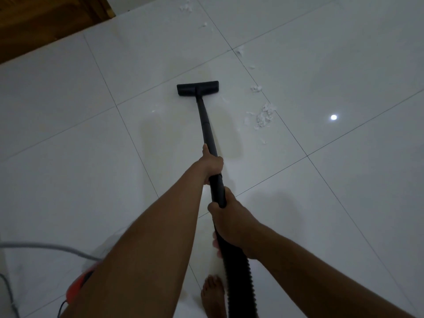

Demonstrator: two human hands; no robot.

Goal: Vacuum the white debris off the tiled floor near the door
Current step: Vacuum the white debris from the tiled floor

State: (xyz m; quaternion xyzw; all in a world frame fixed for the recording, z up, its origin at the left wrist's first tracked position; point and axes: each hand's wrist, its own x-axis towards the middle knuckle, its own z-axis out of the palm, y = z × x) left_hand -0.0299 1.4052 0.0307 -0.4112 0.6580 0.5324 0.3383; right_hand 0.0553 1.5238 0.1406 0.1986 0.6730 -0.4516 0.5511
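Now, at the far left a grey cable (46, 245) lies on the floor, and a small orange part (80, 282) shows beside the left arm — perhaps the vacuum body, but I cannot tell, so I cannot say anything about a dust container or what is in it. At the top left is the brown wooden door (46, 24). In the middle, the left hand (212, 164) is wrapped around the black tube (207, 125), and the right hand (229, 219) is closed around its lower end, where the ribbed hose (234, 271) begins. The flat nozzle (197, 87) rests on the white tiled floor (80, 138), on a bare place. The white debris (265, 115) lies to the right of the nozzle, near it but not touching, with more bits (185, 6) further away, near the top. In my judgement, the nozzle should go to the right — flat on the tile and slowly, so the light pieces are not pushed away. A bare foot (213, 294) stands below.
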